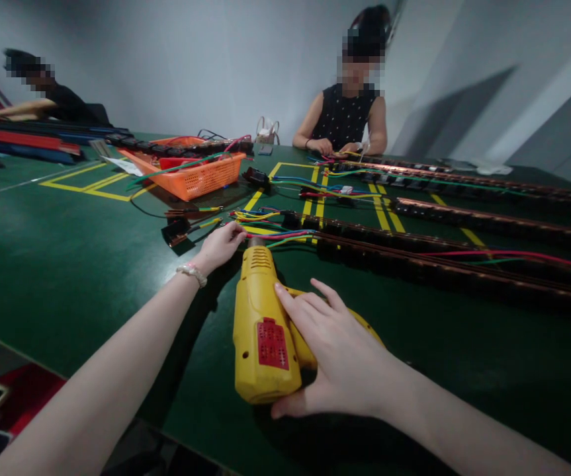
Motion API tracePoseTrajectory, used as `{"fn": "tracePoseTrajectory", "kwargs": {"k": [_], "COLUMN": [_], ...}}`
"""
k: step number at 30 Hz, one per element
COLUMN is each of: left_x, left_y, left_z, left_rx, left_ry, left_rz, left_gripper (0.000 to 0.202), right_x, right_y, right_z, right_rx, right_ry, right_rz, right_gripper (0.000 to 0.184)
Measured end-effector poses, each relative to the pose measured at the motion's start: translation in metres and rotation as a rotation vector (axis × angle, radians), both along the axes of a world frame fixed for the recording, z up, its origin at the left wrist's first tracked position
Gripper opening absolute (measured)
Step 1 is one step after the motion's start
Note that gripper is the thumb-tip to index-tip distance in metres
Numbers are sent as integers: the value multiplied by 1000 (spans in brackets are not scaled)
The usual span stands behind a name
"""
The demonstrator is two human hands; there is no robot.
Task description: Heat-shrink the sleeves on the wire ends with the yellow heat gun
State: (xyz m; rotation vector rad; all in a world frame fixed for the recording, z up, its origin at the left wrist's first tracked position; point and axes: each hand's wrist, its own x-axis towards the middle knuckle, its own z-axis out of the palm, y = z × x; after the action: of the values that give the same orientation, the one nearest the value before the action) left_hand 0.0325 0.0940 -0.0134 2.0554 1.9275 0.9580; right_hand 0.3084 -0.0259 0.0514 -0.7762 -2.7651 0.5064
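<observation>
My right hand (337, 350) rests around a yellow heat gun (255, 297), its thumb behind the rear end and its fingers along the side. The gun's nozzle points away from me, at a bundle of coloured wires (290, 234). At the left end of that bundle my left hand (220, 247) is closed, pinching the wires between thumb and fingers just beyond the nozzle. The wires run right into a long dark strip with copper-coloured edges (414, 268). A short black and copper piece (176, 231) lies left of my left hand.
An orange basket (210, 177) stands at the back left with parts in it. More long strips (464, 215) lie to the right across yellow tape lines on the green table (81, 264). One person (347, 122) sits opposite, another (64, 99) at far left.
</observation>
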Motion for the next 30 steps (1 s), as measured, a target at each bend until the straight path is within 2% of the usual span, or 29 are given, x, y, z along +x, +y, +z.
{"fn": "tracePoseTrajectory", "kwargs": {"k": [6,10,14,20,26,30], "left_x": [1,2,5,9,6,4], "left_y": [-5,-7,-11,-12,-8,-5], "left_z": [0,3,8,9,5,3], "left_rx": [65,99,140,205,170,129], "left_ry": [-137,-125,-74,-25,-65,-93], "left_rz": [-155,-209,-185,-144,-32,-51], "left_gripper": [25,27,23,20,16,17], "right_x": [1,2,5,9,10,8], "right_y": [3,6,10,13,12,14], "right_z": [-2,-2,2,9,7,5], "right_rx": [-122,-152,-187,-212,-197,-192], "right_ry": [-38,-40,-52,-177,-130,-102], "right_rz": [7,-26,-66,-161,-130,-81], "right_gripper": [117,119,122,126,121,118]}}
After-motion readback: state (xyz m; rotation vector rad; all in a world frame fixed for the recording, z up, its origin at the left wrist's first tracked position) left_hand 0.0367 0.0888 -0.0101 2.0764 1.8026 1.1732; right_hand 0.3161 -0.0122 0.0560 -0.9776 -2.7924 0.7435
